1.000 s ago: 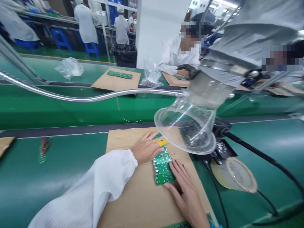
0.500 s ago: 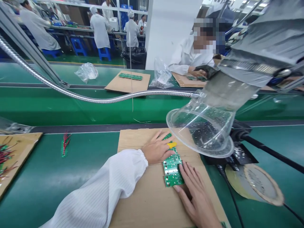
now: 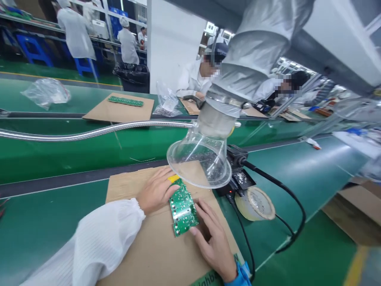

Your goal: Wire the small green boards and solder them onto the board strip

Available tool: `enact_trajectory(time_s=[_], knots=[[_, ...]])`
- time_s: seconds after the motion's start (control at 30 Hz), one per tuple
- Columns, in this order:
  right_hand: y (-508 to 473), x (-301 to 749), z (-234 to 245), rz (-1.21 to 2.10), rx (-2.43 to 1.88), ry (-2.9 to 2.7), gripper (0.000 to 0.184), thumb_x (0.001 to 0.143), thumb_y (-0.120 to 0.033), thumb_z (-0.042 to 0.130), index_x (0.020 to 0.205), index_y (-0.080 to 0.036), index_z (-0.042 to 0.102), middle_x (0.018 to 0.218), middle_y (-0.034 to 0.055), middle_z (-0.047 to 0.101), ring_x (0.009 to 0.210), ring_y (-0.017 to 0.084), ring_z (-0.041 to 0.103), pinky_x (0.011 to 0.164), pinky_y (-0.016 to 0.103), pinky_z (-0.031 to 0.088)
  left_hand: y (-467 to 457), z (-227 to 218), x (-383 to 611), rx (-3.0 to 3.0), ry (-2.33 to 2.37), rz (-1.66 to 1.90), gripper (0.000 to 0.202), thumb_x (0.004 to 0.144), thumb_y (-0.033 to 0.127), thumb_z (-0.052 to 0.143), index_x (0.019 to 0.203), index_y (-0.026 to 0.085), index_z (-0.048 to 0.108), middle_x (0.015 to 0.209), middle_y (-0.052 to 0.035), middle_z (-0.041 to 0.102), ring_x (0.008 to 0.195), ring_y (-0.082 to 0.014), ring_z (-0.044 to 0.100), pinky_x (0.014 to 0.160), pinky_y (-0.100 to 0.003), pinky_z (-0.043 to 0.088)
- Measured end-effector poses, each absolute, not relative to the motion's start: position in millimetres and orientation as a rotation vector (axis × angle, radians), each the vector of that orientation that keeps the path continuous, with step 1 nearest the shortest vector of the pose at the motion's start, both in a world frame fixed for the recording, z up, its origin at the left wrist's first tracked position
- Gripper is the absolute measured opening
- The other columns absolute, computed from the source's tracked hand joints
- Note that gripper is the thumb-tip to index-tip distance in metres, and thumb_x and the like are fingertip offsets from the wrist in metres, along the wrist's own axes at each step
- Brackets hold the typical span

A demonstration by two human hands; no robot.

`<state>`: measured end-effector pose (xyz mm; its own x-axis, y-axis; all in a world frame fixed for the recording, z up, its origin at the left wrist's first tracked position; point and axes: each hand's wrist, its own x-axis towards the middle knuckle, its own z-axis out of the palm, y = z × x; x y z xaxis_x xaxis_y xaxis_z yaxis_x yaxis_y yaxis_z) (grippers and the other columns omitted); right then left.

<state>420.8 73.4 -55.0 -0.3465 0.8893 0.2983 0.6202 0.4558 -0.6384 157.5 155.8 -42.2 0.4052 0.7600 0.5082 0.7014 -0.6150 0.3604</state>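
Green circuit board (image 3: 183, 210) flat on a cardboard sheet (image 3: 143, 250), long axis running forward, between both hands. Left hand (image 3: 157, 190) by the far end, fingers spread wide; right hand (image 3: 212, 242) by the near end, fingers wide, neither hand visibly gripping.

The white ribbed sleeve (image 3: 101, 242) ran off the lower-left edge, and the blue cuff (image 3: 239, 276) was cut off below. Parts on the flat green circuit board (image 3: 182, 208) were too small to tell; the small yellow piece (image 3: 173, 178) was perhaps partly hidden beneath it.
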Motion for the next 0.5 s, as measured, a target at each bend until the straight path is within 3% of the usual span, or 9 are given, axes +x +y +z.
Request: enact_trajectory(time_s=[0.1, 0.2, 0.3, 0.4, 0.5], knots=[[74.7, 419.3, -50.0, 0.612, -1.289, -1.962, 0.044, 0.098, -0.033, 0.064, 0.142, -0.028, 0.063, 0.148, 0.0101, 0.06, 0.137, 0.031, 0.058, 0.111, 0.048, 0.052, 158.5, -30.2, 132.4, 2.713, 1.317, 0.87, 0.034, 0.105, 0.034, 0.045, 0.123, 0.021, 0.07, 0.148, -0.0082, 0.06, 0.147, -0.0253, 0.045, 0.125, -0.055, 0.033], [74.8, 419.2, -46.2, 0.629, -1.317, -1.77, 0.028, 0.099, -0.034, 0.061, 0.122, -0.027, 0.075, 0.132, 0.0101, 0.072, 0.124, 0.029, 0.067, 0.105, 0.046, 0.056, 168.3, -21.6, 93.4, 2.868, 1.298, 0.633, 0.041, 0.102, 0.018, 0.035, 0.126, 0.017, 0.068, 0.148, -0.0113, 0.059, 0.149, -0.0258, 0.042, 0.126, -0.057, 0.031], [71.8, 422.6, -45.5, 0.661, -1.355, -1.537, 0.028, 0.101, -0.04, 0.057, 0.104, -0.024, 0.079, 0.111, 0.0102, 0.079, 0.107, 0.028, 0.074, 0.095, 0.043, 0.06, 177.4, -23.5, 54.4, 2.887, 1.366, 0.703, 0.041, 0.101, 0.023, 0.033, 0.116, 0.016, 0.07, 0.139, -0.0128, 0.065, 0.148, -0.0288, 0.043, 0.124, -0.062, 0.031], [69.3, 432.3, -42.5, 0.7, -1.448, -1.267, 0.035, 0.098, -0.05, 0.06, 0.096, -0.02, 0.079, 0.094, 0.0095, 0.08, 0.093, 0.027, 0.075, 0.087, 0.04, 0.061, 177.1, -30.1, 31.4, 2.739, 1.478, 0.893, 0.046, 0.102, 0.028, 0.023, 0.1, 0.022, 0.069, 0.115, -0.0033, 0.073, 0.141, -0.0249, 0.05, 0.124, -0.062, 0.029], [75.3, 445.7, -26.8, 0.75, -1.434, -0.961, 0.04, 0.094, -0.054, 0.064, 0.109, -0.019, 0.075, 0.08, 0.0043, 0.076, 0.081, 0.022, 0.073, 0.082, 0.036, 0.06, 170.9, -30.2, 25.3, 2.596, 1.607, 0.909, 0.052, 0.104, 0.029, 0.017, 0.076, 0.023, 0.06, 0.074, -0.0001, 0.064, 0.106, -0.0199, 0.065, 0.124, -0.058, 0.029]])
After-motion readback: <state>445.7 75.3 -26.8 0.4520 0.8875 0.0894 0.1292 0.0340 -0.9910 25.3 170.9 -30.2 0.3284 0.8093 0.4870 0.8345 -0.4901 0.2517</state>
